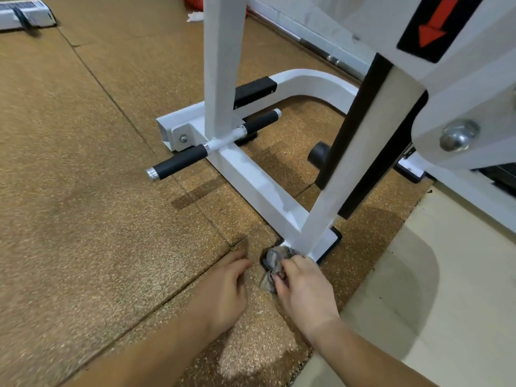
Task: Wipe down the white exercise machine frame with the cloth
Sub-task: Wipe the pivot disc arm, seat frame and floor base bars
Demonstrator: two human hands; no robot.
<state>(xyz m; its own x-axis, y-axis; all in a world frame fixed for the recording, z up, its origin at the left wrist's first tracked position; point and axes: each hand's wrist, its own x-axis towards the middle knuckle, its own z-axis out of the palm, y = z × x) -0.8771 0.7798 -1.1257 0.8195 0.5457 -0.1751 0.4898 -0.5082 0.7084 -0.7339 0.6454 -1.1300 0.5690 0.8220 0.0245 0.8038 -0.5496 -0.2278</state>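
The white exercise machine frame (pixel 259 188) fills the middle and right of the head view, with a floor rail running toward me and a slanted upright rising from its near end. A crumpled grey cloth (pixel 272 263) is pressed against the rail's near foot. My right hand (pixel 303 291) grips the cloth at that foot. My left hand (pixel 226 291) rests on the floor just left of the cloth, fingers loosely curled, holding nothing.
Brown speckled rubber floor tiles cover the left and middle. A cream floor (pixel 435 289) lies at the right. Two black-gripped handles (pixel 178 162) stick out from a vertical white post (pixel 220 65). Another white machine base (pixel 25 13) lies at the far left.
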